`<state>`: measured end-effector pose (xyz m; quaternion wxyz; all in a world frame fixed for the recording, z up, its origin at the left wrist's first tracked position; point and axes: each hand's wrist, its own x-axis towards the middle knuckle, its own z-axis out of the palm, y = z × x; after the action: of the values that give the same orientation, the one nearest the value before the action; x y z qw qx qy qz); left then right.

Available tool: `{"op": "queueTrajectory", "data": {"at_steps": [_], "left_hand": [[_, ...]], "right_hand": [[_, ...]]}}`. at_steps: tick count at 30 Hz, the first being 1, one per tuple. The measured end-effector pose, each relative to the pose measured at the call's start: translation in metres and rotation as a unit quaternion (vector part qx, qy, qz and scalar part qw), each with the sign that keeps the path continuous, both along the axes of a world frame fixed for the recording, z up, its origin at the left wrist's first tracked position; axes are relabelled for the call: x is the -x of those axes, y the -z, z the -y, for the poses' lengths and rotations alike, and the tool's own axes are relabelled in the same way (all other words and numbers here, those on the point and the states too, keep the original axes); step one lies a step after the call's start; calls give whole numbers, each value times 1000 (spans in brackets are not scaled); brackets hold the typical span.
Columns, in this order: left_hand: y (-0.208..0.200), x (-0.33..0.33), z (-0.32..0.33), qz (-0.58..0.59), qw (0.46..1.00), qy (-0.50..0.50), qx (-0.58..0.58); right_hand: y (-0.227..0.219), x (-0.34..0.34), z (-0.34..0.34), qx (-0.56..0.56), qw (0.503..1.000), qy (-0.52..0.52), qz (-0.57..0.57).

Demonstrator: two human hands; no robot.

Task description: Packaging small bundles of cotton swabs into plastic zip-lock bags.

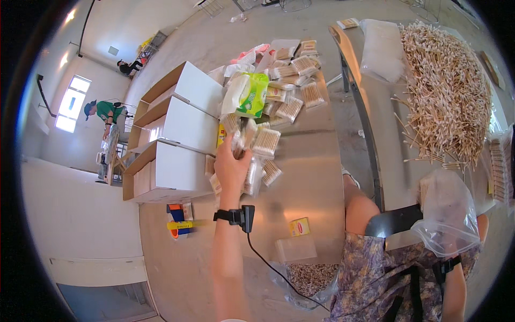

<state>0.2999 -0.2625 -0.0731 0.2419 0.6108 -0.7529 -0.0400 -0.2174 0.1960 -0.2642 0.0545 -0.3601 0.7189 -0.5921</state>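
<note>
My left hand is closed around a small clear packet of cotton swabs, at the edge of a loose pile of such packets on a metal table. Next to it in the pile lies a green and white soft pack. On the right, a clear zip bag is held up above my lap, with some swabs showing at its left side. The bag covers my right hand, and its fingers do not show clearly. Both wrists wear black straps.
Three open cardboard boxes stand in a row along the table's left side. A yellow packet lies near. A second table at right bears a large heap of loose swabs. A bag of swabs sits below. Two people are far left.
</note>
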Motion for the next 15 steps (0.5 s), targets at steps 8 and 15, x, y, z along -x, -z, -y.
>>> {"op": "queueTrajectory", "data": {"at_steps": [8,15], "left_hand": [[1,19,-34,148,983,78,79],[-10,17,-31,84,989,71,98]], "right_hand": [[-81,-56,69,14,1000,7,-26],[-125,-70,77,14,999,22,-42]]}}
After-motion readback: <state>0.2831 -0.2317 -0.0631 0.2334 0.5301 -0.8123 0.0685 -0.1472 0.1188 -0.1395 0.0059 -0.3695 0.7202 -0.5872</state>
